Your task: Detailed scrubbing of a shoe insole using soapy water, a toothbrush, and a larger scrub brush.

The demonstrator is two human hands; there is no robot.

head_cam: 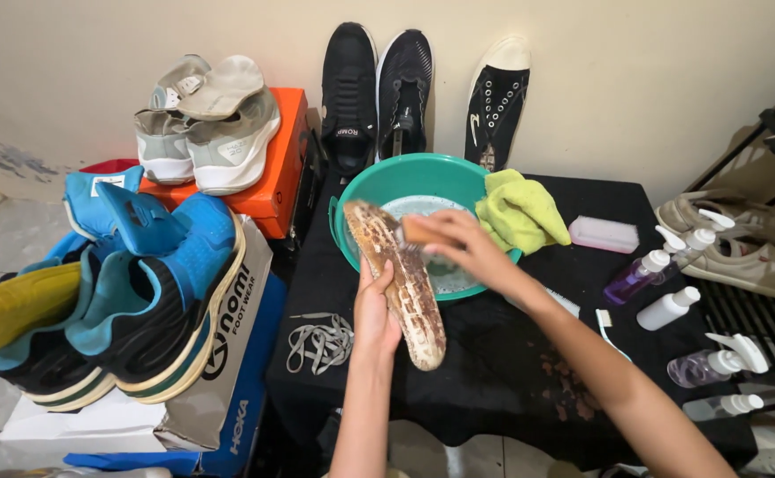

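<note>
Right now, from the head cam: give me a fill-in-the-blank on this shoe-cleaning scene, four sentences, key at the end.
1. The left hand holds a shoe with its ____ turned up.
2. The right hand presses a small brush against the shoe above a ____ basin.
3. A ____ cloth hangs over the basin's rim.
4. Loose grey laces lie on the ____ table cover.

Missing words: sole; green; yellow; black

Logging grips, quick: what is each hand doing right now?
Left hand: closed on shoe, sole up.
Right hand: closed on brush, against sole.
</note>
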